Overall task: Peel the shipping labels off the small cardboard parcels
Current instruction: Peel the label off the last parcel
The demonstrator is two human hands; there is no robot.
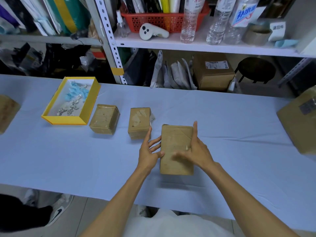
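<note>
Centrally, both hands meet on a tall brown cardboard parcel [174, 142] that stands on the pale blue cloth-covered table [68, 159]. The left hand [148, 151] is spread flat, its thumb touching the parcel's left edge. The right hand [196, 151] lies with straight fingers along the right edge and its thumb across the face, so neither hand closes round it. Just left of the hands sit two smaller brown cardboard parcels [139, 123] [104, 119], the nearer one with a white label scrap [152, 118] hanging off its side. Further left, a yellow-rimmed tray [51, 117] holds crumpled white and blue scraps [71, 106]. Beyond the hands, a white metal shelf [171, 44] carries a red plastic basket [153, 19] and clear bottles [188, 28], one of them [242, 14] labelled in blue Chinese characters.
</note>
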